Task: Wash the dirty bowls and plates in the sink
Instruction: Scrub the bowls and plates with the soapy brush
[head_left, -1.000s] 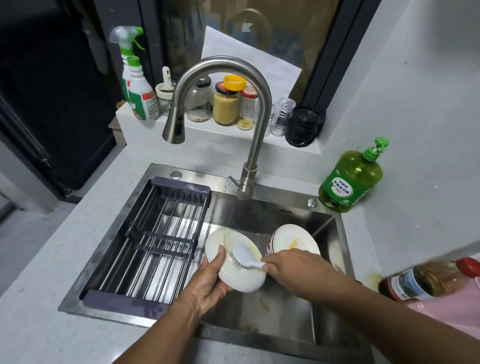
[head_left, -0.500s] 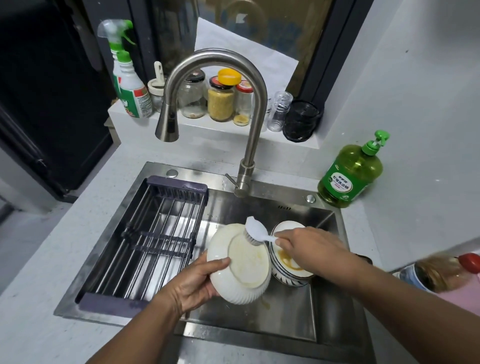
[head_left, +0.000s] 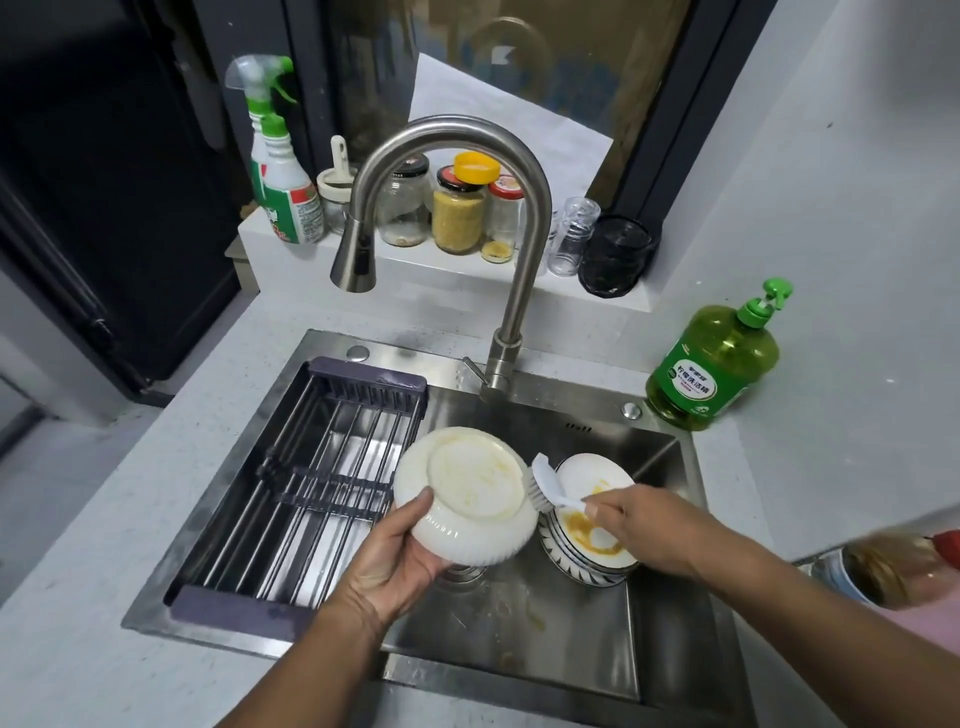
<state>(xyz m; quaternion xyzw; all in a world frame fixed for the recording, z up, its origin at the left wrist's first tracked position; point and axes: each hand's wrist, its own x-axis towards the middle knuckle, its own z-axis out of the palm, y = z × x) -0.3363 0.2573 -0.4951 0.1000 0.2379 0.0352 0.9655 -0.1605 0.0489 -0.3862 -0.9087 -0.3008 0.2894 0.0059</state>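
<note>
Over the steel sink (head_left: 519, 644), the left hand (head_left: 395, 566) grips a white ribbed bowl (head_left: 467, 493) from below, thumb hooked over its near rim and the other fingers curled under the ribbed wall. The bowl is tilted so its flat underside faces up (faint yellow smears show there). The right hand (head_left: 644, 525) pinches the handle of a white dish brush (head_left: 545, 483), fingers curled round it; the bristle head touches the bowl's right edge. Just right of the bowl, inside the sink basin, sits a stack of patterned bowls (head_left: 592, 535), the top one streaked with orange-yellow sauce; the right hand hangs partly above it. Yellowish residue also marks the sink floor near its front.

Across the left part of the sink lies a dark roll-up drying rack (head_left: 311, 483). Behind the sink rises the curved steel faucet (head_left: 509, 218), no water visible from its spout. Right of the faucet base, on the counter, stands a green dish soap bottle (head_left: 717, 364). Behind the faucet, a ledge holds a spray bottle (head_left: 280, 182) and several jars (head_left: 460, 213).
</note>
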